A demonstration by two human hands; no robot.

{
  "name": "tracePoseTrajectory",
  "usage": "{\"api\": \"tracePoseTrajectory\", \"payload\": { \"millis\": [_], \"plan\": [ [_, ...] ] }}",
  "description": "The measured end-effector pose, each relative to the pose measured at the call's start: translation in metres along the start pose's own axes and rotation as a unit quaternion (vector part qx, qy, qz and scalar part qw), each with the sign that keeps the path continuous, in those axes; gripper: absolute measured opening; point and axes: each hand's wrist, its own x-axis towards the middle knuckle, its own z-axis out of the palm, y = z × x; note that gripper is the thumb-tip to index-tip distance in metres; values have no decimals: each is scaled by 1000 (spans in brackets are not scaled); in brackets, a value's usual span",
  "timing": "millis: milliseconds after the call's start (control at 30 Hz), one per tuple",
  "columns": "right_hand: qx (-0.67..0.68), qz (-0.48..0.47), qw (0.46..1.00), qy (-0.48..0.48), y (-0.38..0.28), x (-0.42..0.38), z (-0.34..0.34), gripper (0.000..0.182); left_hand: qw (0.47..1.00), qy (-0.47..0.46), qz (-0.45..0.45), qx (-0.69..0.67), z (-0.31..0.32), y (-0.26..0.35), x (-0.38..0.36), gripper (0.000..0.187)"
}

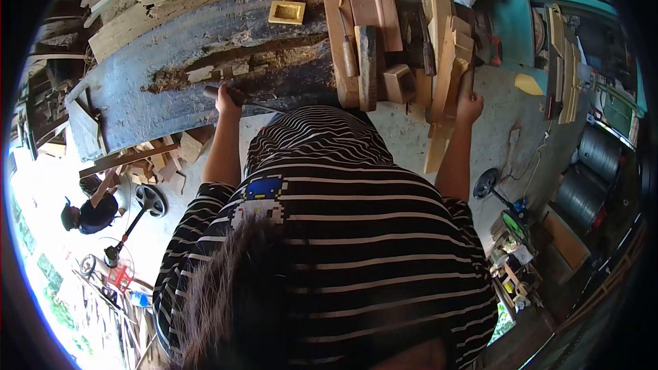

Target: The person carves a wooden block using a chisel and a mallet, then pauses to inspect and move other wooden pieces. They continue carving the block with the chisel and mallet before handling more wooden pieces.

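Observation:
My left hand [229,99] is closed around a chisel-like tool with a dark handle [212,92]; its thin metal shaft [264,106] points right along the front edge of the dark wooden slab [130,99]. At the right, my right hand [469,106] is closed on the lower end of a brown wooden piece [467,83], beside a stack of light boards [442,89]. Between the hands lie a wooden-handled tool [349,57], a dark-edged block [367,62] and a small wooden box [399,84].
A yellow rectangular block [286,12] rests on the slab. Wood offcuts [161,161] lie below its left end. Another person [96,211] is at the far left, near a wheeled stand [149,200]. Dark drums [586,195] and a teal frame [514,31] stand at right.

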Motion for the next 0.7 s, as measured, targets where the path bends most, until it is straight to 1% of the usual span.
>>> {"api": "tracePoseTrajectory", "payload": {
  "millis": [33, 67, 133, 167, 233, 267, 333, 367, 433, 467, 500, 533, 567, 600, 633, 667, 700],
  "plan": [
    [-55, 22, 997, -42, 14, 17, 1, 35, 999, 26, 27, 1, 2, -3, -13, 22],
    [-52, 16, 998, -44, 28, 29, 4, 35, 999, 27, 31, -5, 1, -8, -29, 22],
    [-90, 78, 983, -140, 53, 48, 24, 48, 997, -8, 21, -74, -6, -18, -40, 23],
    [-84, 75, 983, -144, 63, 55, 35, 48, 996, -11, 23, -85, -10, -26, -45, 26],
    [39, 53, 977, -205, 76, 59, 47, 53, 995, 26, 24, -97, -11, -46, -63, 23],
    [43, 53, 975, -209, 80, 59, 52, 53, 994, 36, 19, -106, -11, -55, -75, 23],
    [-19, -1, 986, -165, 69, 56, 51, 57, 995, 5, 5, -99, -21, -73, -84, 20],
    [-12, -4, 986, -165, 63, 58, 45, 57, 995, 19, 1, -98, -24, -82, -84, 19],
    [-16, -7, 974, -227, 58, 62, 32, 67, 994, -1, -13, -112, -28, -93, -91, 20],
    [-12, -15, 973, -230, 57, 67, 30, 67, 993, -7, -13, -117, -24, -98, -98, 22],
    [35, 40, 963, -264, 61, 75, 31, 64, 992, -5, -7, -125, -21, -100, -99, 22],
    [78, 96, 946, -298, 48, 75, 22, 61, 991, -19, 7, -130, -20, -102, -99, 25],
    [74, 179, 942, -275, 34, 77, 12, 53, 990, -33, 19, -134, -23, -107, -102, 27],
    [74, 173, 942, -278, 31, 79, 7, 53, 989, -30, 22, -140, -18, -109, -109, 27],
    [84, 195, 924, -317, 32, 88, 8, 47, 988, -3, 26, -152, -8, -108, -116, 29],
    [96, 216, 904, -356, 32, 97, 10, 41, 986, 23, 31, -164, 3, -104, -121, 32],
    [152, 277, 846, -430, 52, 110, 22, 32, 979, 29, 37, -196, 3, -107, -113, 32]
  ]
}}
